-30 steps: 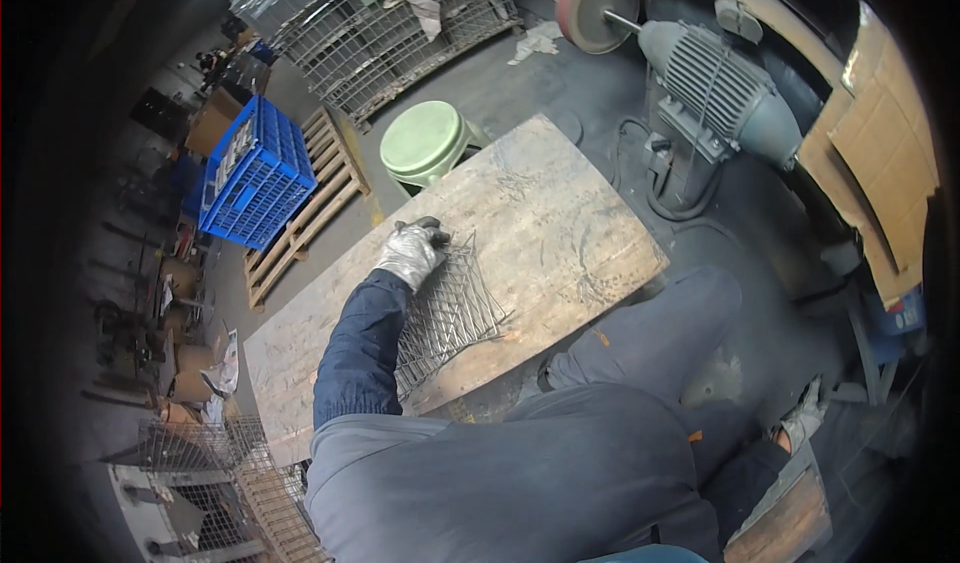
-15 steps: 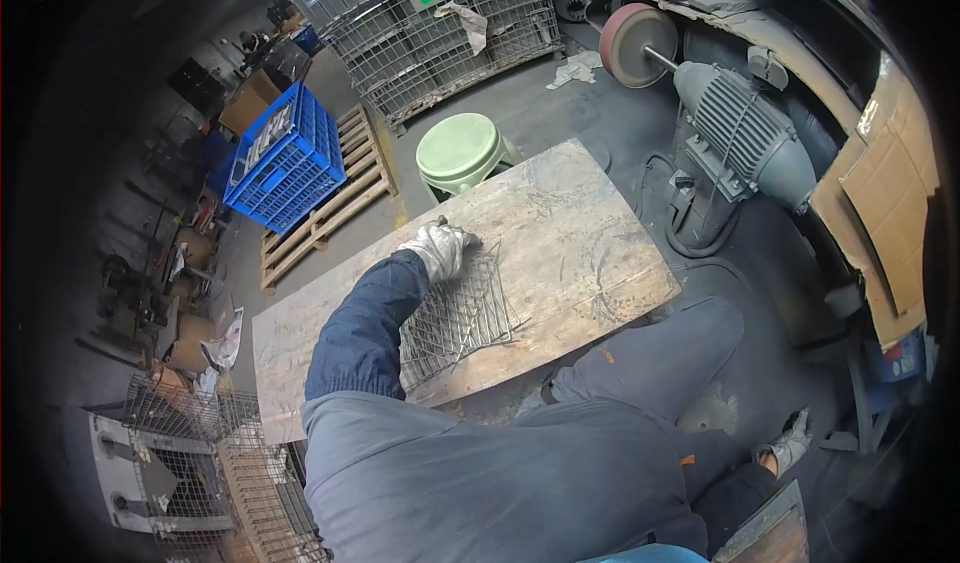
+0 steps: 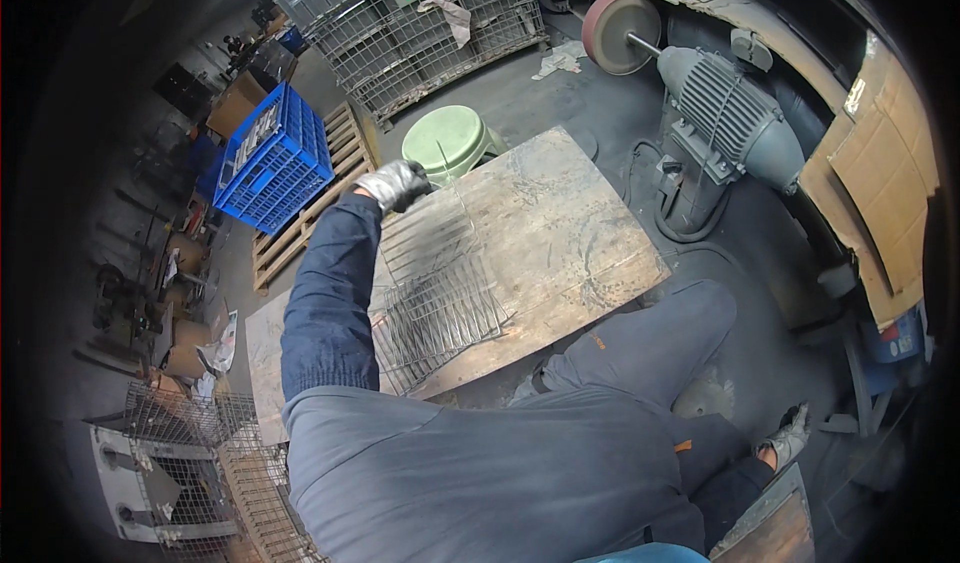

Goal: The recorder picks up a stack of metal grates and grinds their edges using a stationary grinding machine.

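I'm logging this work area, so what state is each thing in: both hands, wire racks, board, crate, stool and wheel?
Left hand: gloved, closed on the raised wire rack.
Raised wire rack: partly lifted, tilted.
Lower wire racks: lying on the board.
Board: flat, marked.
Right hand: gloved, lowered; grip unclear.
Blue crate: upright, loaded.
Green stool: upright.
Wheel: mounted; spinning or not, unclear.

Left arm [image 3: 335, 288] stretches forward, gloved left hand [image 3: 397, 185] curled, gloved right hand [image 3: 789, 439] out sideways.
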Demonstrator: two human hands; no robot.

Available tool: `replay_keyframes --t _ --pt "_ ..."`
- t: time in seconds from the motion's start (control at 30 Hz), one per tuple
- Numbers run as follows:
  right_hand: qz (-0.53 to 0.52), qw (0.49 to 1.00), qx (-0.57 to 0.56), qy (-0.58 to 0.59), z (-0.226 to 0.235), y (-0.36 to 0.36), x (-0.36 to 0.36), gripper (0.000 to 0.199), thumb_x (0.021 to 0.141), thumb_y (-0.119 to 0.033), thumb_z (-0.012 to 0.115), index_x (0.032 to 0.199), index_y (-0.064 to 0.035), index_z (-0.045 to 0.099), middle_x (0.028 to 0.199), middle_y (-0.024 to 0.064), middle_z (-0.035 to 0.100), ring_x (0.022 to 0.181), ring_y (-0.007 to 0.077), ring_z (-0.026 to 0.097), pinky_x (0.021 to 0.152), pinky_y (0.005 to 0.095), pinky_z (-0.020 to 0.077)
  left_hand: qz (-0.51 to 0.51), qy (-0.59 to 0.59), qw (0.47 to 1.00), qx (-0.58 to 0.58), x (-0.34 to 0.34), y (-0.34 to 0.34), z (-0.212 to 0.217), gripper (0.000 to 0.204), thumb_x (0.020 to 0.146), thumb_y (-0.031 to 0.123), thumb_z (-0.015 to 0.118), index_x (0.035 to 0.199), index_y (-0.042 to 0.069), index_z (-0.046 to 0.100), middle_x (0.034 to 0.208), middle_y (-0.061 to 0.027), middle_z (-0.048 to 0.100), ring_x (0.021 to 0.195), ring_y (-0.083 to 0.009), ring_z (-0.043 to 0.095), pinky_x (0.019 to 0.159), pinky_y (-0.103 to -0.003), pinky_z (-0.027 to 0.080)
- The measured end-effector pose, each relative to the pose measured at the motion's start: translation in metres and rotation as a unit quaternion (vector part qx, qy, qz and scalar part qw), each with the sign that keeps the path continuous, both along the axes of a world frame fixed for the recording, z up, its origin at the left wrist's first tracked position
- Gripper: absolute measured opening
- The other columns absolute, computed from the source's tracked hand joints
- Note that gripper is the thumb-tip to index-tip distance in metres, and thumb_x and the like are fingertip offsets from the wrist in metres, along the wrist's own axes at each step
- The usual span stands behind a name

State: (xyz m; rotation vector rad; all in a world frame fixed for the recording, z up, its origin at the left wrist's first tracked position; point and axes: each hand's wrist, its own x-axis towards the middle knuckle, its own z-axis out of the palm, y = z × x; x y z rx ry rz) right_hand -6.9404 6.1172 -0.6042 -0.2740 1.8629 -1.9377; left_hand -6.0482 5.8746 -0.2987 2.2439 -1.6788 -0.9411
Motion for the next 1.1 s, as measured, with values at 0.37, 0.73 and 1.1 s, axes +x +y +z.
replay_keyframes --t 0.37,0.73,1.1 --pt "0.252 0.961 -0.115 0.022 0.137 -0.026 0.132 0.061 0.106 -0.043 0.044 0.153 -0.0053 0.042 0.148 0.0137 0.052 0.123 0.0279 0.060 0.105 0.0388 0.0454 -0.099 0.276 0.942 -0.160 -0.121 -0.032 0.072 0.028 0.096 0.016 0.062 0.119 0.001 0.062 0.071 0.0015 0.051 0.059 -0.0103 0.052 0.059 -0.031 0.054" --pt "0.337 0.872 -0.314 -0.165 0.256 -0.010 0.262 0.059 0.098 -0.026 0.061 0.147 -0.0010 0.042 0.141 0.0206 0.056 0.120 0.0324 0.063 0.099 0.0415 0.0531 -0.330 0.341 0.837 -0.272 -0.422 -0.046 -0.091 0.027 0.099 0.022 0.062 0.121 0.008 0.069 0.091 -0.0060 0.071 0.076 -0.0166 0.063 0.066 -0.034 0.051" --pt "0.144 0.837 0.126 0.513 0.268 0.011 0.322 0.053 0.084 -0.003 0.066 0.135 0.0031 0.055 0.133 0.0226 0.061 0.124 0.0379 0.060 0.106 0.0448 0.0480 -0.502 0.540 0.666 0.110 -0.504 0.102 -0.039 0.071 0.096 0.032 0.069 0.153 0.002 0.038 0.145 -0.0174 0.052 0.123 -0.0241 0.057 0.105 -0.033 0.045"
